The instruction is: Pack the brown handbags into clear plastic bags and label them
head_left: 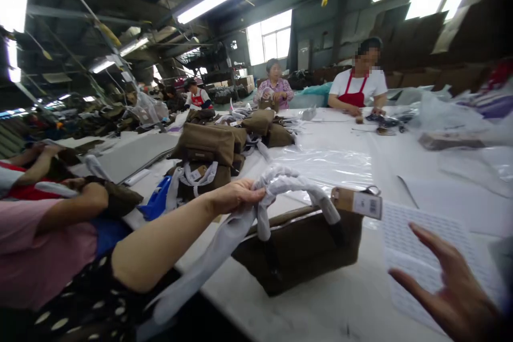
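My left hand [239,195] is closed around the white-wrapped handles [290,181] of a dark olive-brown handbag [308,246]. The bag is tilted on the white table, its zipper along the top. A long white wrapped strap [208,262] trails from under my left hand toward the near table edge. At the bag's right end hang a brown tag and a white barcode label [366,204]. My right hand [452,272] is apart from the bag, fingers and thumb spread, holding nothing. It hovers over a sheet of printed labels [425,246] on the table.
Stacked brown bags [208,144] stand beyond my left arm, near a blue plastic object [157,200]. Clear plastic bags [328,163] lie mid-table. A co-worker in a red apron [355,93] works across the table; another person in pink [60,235] is close on my left.
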A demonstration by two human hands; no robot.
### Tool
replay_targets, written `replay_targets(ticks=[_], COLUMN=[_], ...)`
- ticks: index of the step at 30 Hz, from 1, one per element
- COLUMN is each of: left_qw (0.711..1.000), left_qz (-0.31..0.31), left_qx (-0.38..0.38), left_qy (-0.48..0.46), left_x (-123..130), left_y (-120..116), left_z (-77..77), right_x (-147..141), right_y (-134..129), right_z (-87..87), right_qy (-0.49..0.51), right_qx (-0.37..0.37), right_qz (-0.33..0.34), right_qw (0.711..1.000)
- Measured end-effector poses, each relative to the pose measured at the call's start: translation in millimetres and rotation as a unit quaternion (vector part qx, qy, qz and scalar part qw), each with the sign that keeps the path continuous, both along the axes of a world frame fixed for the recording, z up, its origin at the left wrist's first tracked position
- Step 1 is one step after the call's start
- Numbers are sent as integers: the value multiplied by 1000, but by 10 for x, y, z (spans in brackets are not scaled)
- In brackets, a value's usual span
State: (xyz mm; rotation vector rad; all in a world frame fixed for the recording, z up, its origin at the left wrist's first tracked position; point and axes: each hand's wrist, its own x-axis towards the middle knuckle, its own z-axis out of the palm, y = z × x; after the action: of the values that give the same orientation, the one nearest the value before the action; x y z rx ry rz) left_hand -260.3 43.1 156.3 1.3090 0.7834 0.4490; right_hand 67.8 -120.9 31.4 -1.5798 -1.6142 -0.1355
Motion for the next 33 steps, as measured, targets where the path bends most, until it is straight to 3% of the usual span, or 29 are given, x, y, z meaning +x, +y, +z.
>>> replay_targets(ticks=[4,6,7,10,12,16,18,21,24,26,29,31,33], left_qw=[984,974,974,985,982,930,897,855,815,776,732,750,795], left_qz=[-156,-212,-213,-131,-59,9,9,-38,-160,-235,-285,-289,-267], left_qx=[-3,21,36,94,160,333,379,386,413,460,500,470,428], left_qy=[86,81,70,58,82,152,228,344,373,362,365,364,338], left_x=[266,273,239,75,1,9,22,-2,-29,-30,-11,32,112], left_y=[-26,-24,-35,-185,-391,-787,-837,-679,-397,-218,-24,20,-14], left_z=[-173,-130,-88,-32,-159,-617,-688,-482,-166,-48,-51,-102,-143], right_x=[-194,-269,-284,-232,-142,21,43,14,-16,7,128,234,327], right_y=[271,409,456,485,419,147,-1,-156,-246,-301,-344,-291,-139], right_z=[265,336,340,256,162,-31,-138,-292,-344,-284,-41,210,490], right_qy=[-50,-102,-113,-97,-106,-205,-236,-226,-206,-208,-209,-223,-258], right_qx=[-40,-74,-101,-171,-170,-115,-100,-87,-60,-46,-84,-140,-183], right_qz=[102,165,182,163,142,71,7,-50,-45,-27,15,50,84], right_qw=[993,978,972,967,969,969,967,969,976,977,974,963,945])
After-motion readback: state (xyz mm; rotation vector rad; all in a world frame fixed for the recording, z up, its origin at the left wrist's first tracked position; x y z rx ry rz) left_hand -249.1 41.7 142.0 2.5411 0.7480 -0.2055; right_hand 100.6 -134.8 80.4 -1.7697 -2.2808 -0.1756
